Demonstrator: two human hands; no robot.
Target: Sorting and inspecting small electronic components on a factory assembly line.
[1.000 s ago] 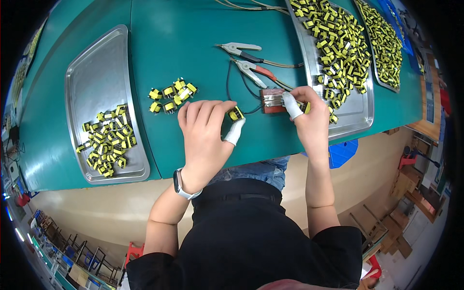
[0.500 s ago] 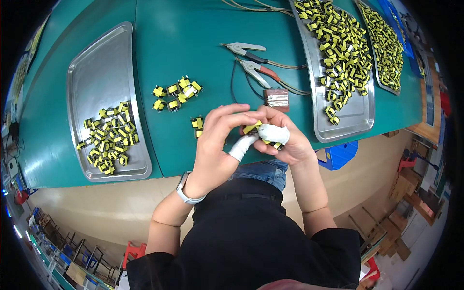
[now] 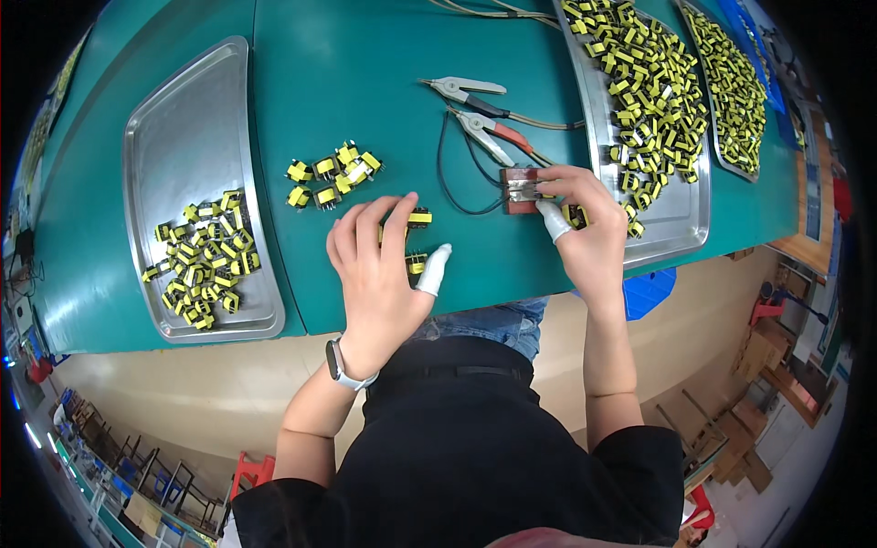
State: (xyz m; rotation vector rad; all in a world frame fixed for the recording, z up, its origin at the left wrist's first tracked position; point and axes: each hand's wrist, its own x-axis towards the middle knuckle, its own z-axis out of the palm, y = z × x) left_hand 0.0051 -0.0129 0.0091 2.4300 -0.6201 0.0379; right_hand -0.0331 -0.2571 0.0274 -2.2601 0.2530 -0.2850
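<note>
My left hand [image 3: 379, 274] lies over the green table with its fingers spread and a white cover on the thumb. Two small yellow-and-black transformers, one by the fingers [image 3: 419, 217] and one by the thumb [image 3: 416, 263], show beside it, partly hidden. My right hand [image 3: 592, 233], its thumb also covered in white, is curled at the small red-brown block with metal plates [image 3: 521, 194]. A yellow-and-black transformer [image 3: 575, 216] shows inside its curled fingers. Whether the fingertips also hold a part against the plates is hidden. Thin dark leads run from the block to two clip-on test leads [image 3: 475, 128].
Several transformers [image 3: 331, 173] stand grouped left of centre. A metal tray [image 3: 187, 128] at the left holds more of them. On the right are a heaped metal tray [image 3: 671, 228] and another full tray [image 3: 726, 100]. A blue plastic object [image 3: 650, 294] sits below the table edge.
My hands have moved apart from their shared hold on transformers. The right went right to the block; the left moved left and opened over the table.
</note>
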